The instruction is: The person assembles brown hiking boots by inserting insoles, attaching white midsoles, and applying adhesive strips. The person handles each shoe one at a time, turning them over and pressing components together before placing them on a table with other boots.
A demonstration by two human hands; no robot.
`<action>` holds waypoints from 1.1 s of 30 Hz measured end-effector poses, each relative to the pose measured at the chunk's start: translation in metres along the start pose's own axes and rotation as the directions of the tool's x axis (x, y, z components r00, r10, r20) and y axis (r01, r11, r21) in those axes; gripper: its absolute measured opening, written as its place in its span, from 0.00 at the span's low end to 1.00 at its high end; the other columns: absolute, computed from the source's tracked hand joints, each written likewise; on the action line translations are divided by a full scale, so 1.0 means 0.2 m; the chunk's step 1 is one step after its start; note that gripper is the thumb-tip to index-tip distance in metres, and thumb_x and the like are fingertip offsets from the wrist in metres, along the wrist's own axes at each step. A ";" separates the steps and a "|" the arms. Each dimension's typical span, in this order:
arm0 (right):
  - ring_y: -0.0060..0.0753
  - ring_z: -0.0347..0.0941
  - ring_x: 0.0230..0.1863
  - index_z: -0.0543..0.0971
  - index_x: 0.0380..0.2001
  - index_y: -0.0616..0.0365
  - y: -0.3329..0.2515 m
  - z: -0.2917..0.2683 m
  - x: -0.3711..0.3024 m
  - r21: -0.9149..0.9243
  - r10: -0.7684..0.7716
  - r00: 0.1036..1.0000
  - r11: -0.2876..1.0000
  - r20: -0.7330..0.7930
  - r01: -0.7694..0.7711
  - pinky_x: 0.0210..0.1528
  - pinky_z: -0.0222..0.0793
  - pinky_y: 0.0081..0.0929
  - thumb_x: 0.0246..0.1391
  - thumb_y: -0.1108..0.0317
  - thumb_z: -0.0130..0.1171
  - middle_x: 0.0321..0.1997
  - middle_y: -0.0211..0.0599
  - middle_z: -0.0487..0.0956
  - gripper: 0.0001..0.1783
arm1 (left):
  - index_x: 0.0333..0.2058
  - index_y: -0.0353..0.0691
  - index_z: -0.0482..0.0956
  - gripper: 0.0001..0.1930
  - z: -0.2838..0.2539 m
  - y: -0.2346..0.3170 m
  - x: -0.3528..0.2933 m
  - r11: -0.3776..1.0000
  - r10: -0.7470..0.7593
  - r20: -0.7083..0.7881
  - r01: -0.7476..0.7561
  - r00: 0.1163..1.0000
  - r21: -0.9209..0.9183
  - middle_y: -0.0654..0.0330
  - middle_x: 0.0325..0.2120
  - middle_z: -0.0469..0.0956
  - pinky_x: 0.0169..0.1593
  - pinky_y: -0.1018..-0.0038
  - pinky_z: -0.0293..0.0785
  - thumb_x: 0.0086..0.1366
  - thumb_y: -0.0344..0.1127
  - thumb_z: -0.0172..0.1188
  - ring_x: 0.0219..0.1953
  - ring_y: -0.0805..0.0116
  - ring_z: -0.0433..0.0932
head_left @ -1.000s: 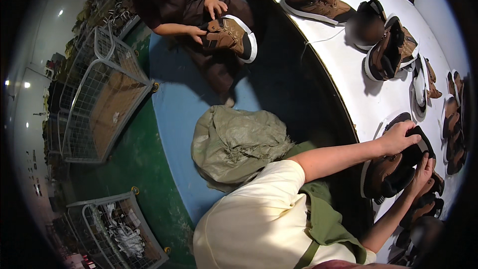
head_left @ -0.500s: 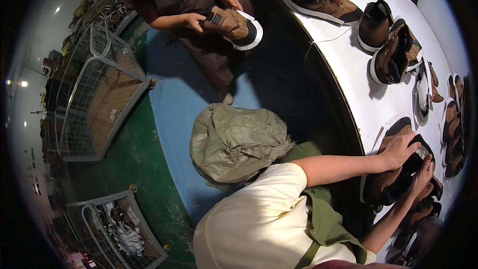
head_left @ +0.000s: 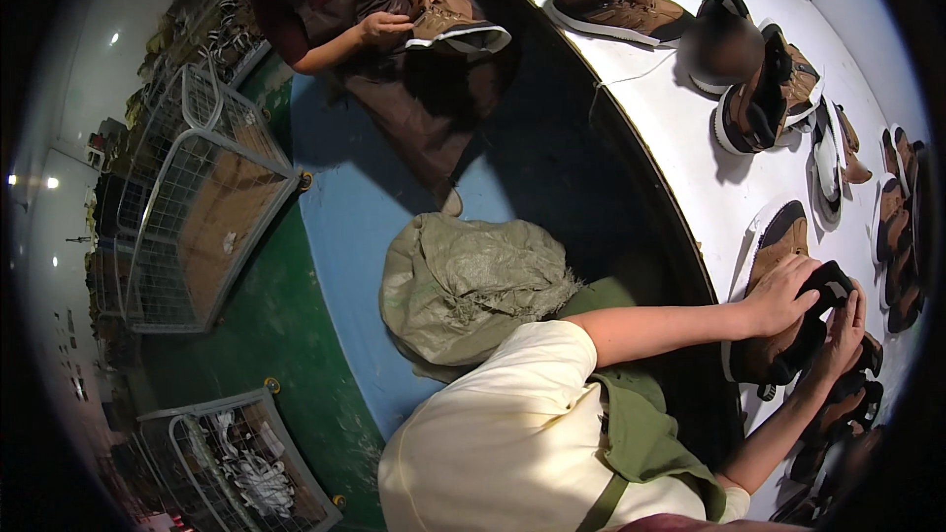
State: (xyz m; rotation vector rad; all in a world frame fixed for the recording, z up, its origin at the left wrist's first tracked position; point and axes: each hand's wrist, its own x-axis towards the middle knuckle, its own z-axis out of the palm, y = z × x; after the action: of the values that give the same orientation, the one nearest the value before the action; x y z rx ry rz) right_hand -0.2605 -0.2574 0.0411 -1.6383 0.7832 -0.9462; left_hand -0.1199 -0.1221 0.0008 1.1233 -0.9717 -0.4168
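A brown high-top shoe [head_left: 761, 363] with a black collar lies at the near edge of the white table, under both my hands. My left hand [head_left: 783, 296] grips its upper and collar from the far side, fingers bent over the edge. Closed on the black collar from the near side is my right hand [head_left: 843, 335], thumb and fingers pinching it. A small white label shows inside the collar between my hands. Just beyond my left hand stands another brown shoe [head_left: 778, 246] with a black toe and a white sole edge.
Several brown shoes stand along the white table [head_left: 645, 103]. Across from me a co-worker in a maroon top holds a brown shoe [head_left: 453, 20]. A greenish sack [head_left: 473, 281] lies beside me. Wheeled wire carts [head_left: 212, 227] stand on the green floor at left.
My hands stay on the shoe with a slight shift, and its collar opening looks narrower. The co-worker has raised and turned the other shoe. The whole view has shifted a little.
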 end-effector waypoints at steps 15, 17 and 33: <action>0.45 0.59 0.66 0.64 0.60 0.60 -0.15 0.10 -0.27 -0.582 -0.295 0.936 0.734 0.194 0.351 0.67 0.51 0.35 0.40 0.86 0.44 0.63 0.47 0.65 0.37 | 0.49 0.31 0.64 0.30 0.08 0.13 -0.06 0.986 0.134 -0.087 -0.125 0.987 0.107 0.42 0.44 0.67 0.57 0.56 0.61 0.43 0.27 0.58 0.50 0.41 0.65; 0.49 0.61 0.64 0.67 0.57 0.61 -0.19 0.14 -0.28 -0.668 -0.365 0.904 0.618 0.222 0.414 0.66 0.53 0.36 0.39 0.85 0.45 0.59 0.50 0.67 0.35 | 0.46 0.31 0.66 0.25 0.04 0.13 -0.04 0.988 0.147 -0.043 -0.144 0.988 0.055 0.46 0.40 0.68 0.52 0.60 0.66 0.44 0.24 0.55 0.45 0.46 0.69; 0.29 0.77 0.38 0.79 0.39 0.65 -0.16 0.13 -0.32 -0.228 -0.130 0.992 0.965 0.003 0.127 0.42 0.72 0.24 0.50 0.82 0.50 0.35 0.40 0.81 0.13 | 0.51 0.31 0.69 0.26 -0.12 0.13 -0.11 0.991 -0.072 0.092 0.061 0.993 0.122 0.49 0.49 0.72 0.57 0.67 0.66 0.49 0.20 0.52 0.53 0.55 0.71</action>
State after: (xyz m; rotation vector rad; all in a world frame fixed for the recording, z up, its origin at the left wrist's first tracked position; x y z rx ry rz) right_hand -0.2669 -0.1828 0.0551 -1.9037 0.8256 -0.9856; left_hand -0.1169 -0.0819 0.0119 1.2558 -1.0569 -0.4757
